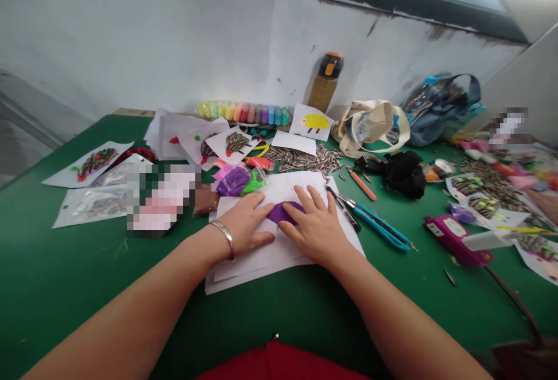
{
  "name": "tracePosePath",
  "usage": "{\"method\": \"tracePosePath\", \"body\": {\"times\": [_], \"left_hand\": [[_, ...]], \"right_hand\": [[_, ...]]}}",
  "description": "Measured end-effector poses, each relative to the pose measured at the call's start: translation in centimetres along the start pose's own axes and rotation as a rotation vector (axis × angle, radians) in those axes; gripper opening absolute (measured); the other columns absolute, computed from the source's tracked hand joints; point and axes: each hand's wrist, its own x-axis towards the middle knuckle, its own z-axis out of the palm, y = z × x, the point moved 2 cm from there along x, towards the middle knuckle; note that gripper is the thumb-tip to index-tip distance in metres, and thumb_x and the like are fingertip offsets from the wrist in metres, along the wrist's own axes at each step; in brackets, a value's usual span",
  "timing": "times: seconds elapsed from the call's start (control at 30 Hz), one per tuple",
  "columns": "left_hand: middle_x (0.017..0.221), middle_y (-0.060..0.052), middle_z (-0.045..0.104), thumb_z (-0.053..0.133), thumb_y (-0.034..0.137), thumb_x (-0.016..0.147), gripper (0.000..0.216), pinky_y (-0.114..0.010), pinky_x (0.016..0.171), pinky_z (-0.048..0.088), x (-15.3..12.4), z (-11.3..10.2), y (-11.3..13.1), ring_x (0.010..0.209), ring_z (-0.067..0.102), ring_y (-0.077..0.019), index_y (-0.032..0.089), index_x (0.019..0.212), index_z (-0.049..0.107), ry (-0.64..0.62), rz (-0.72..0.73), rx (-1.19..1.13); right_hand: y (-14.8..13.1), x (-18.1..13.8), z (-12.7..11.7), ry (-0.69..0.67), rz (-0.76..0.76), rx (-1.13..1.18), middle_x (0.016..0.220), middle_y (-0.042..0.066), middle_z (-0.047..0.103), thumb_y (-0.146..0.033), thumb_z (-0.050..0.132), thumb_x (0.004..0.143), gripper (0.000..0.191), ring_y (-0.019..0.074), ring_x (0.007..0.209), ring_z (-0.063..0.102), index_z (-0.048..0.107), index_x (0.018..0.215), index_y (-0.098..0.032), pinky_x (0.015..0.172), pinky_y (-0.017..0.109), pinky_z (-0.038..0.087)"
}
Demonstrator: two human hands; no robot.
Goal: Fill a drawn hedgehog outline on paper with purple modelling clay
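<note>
A flattened patch of purple modelling clay (279, 215) lies on a stack of white paper (248, 266) in front of me. My left hand (246, 223), with a silver bangle at the wrist, rests on the paper, its fingertips at the clay's left edge. From the other side my right hand (316, 223) reaches in, fingers spread, with the index finger and thumb on the clay. Just behind the left hand sit a purple clay packet (233, 181) and a green one (255, 182). A brown clay packet (204, 200) lies to its left.
Right of the paper are a black pen (344, 208), a blue utility knife (379, 226) and an orange stick tool (361, 183). Sunflower seeds (305, 160) are heaped behind. Seed-covered hedgehog pictures (238, 143), a bottle (325, 83) and a magenta glue-gun-like device (457, 240) stand around.
</note>
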Motion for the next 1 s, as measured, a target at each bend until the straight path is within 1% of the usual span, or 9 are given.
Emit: {"method": "tracePosePath", "body": {"times": [0.1,0.23,0.43,0.53,0.6,0.7,0.8,0.93,1.0], "left_hand": [[0.140,-0.018,0.041,0.063,0.044,0.078,0.064,-0.052,0.109,0.030,0.0,0.0,0.1,0.132,0.034,-0.0379,0.015,0.133,0.048,-0.008,-0.015,0.002],[0.140,-0.020,0.040,0.063,0.044,0.078,0.065,-0.051,0.109,0.029,0.1,-0.2,0.3,0.132,0.034,-0.0375,0.013,0.133,0.048,-0.045,-0.029,0.030],[0.141,-0.016,0.040,0.061,0.045,0.079,0.063,-0.050,0.109,0.029,0.0,-0.1,0.1,0.133,0.033,-0.0362,0.017,0.134,0.047,-0.027,-0.030,0.027],[0.140,-0.015,0.042,0.062,0.046,0.078,0.063,-0.049,0.109,0.030,0.0,0.0,0.0,0.132,0.035,-0.0352,0.018,0.133,0.048,-0.015,-0.017,0.035],[0.139,-0.016,0.042,0.063,0.046,0.078,0.063,-0.048,0.109,0.030,0.1,0.0,0.1,0.131,0.036,-0.0350,0.017,0.133,0.049,-0.019,-0.017,0.040],[0.141,-0.018,0.040,0.062,0.044,0.078,0.064,-0.049,0.110,0.028,0.1,-0.1,0.2,0.132,0.034,-0.0363,0.014,0.133,0.048,-0.041,-0.036,0.038],[0.143,-0.020,0.037,0.062,0.044,0.079,0.067,-0.049,0.111,0.026,0.1,-0.2,0.3,0.135,0.031,-0.0367,0.012,0.135,0.046,-0.069,-0.055,0.043],[0.143,-0.019,0.037,0.061,0.045,0.080,0.067,-0.048,0.111,0.027,0.1,-0.3,0.3,0.135,0.030,-0.0365,0.013,0.136,0.045,-0.078,-0.056,0.031],[0.142,-0.018,0.038,0.061,0.045,0.079,0.067,-0.048,0.111,0.027,0.1,-0.3,0.3,0.134,0.031,-0.0363,0.014,0.136,0.046,-0.067,-0.052,0.021]], "right_hand": [[-0.3,0.0,0.1,0.004,-0.004,-0.005,0.152,0.007,0.033,-0.059,0.026,0.094,0.052,0.0342,0.141,0.018,0.057,0.127,-0.031,0.109,0.062,0.007],[-0.7,0.3,0.1,0.039,0.016,-0.002,0.154,0.008,0.028,-0.060,0.027,0.094,0.054,0.0348,0.141,0.019,0.054,0.130,-0.031,0.109,0.063,0.008],[-0.4,0.5,0.1,0.017,0.051,-0.004,0.150,0.006,0.036,-0.060,0.024,0.094,0.054,0.0348,0.141,0.018,0.058,0.124,-0.032,0.108,0.063,0.007],[-0.3,0.5,0.1,0.002,0.058,0.023,0.154,0.006,0.028,-0.062,0.025,0.093,0.054,0.0350,0.141,0.017,0.052,0.131,-0.034,0.108,0.063,0.011],[-0.4,0.6,0.2,0.010,0.051,0.021,0.155,0.006,0.025,-0.062,0.026,0.093,0.054,0.0347,0.141,0.016,0.049,0.134,-0.035,0.108,0.063,0.010],[-0.4,0.6,0.3,0.005,0.037,0.007,0.153,0.006,0.030,-0.061,0.025,0.094,0.053,0.0345,0.141,0.016,0.054,0.130,-0.035,0.108,0.064,0.007],[0.3,0.6,0.3,-0.021,0.060,0.031,0.152,0.005,0.032,-0.060,0.026,0.094,0.051,0.0343,0.141,0.018,0.056,0.128,-0.036,0.107,0.065,0.009],[1.6,0.4,0.2,-0.033,0.144,0.090,0.153,0.006,0.030,-0.058,0.025,0.095,0.051,0.0323,0.140,0.024,0.046,0.137,-0.038,0.107,0.063,0.016],[1.9,0.2,0.2,-0.046,0.137,0.091,0.154,0.006,0.029,-0.058,0.025,0.095,0.052,0.0330,0.140,0.023,0.045,0.138,-0.038,0.107,0.063,0.016]]}}
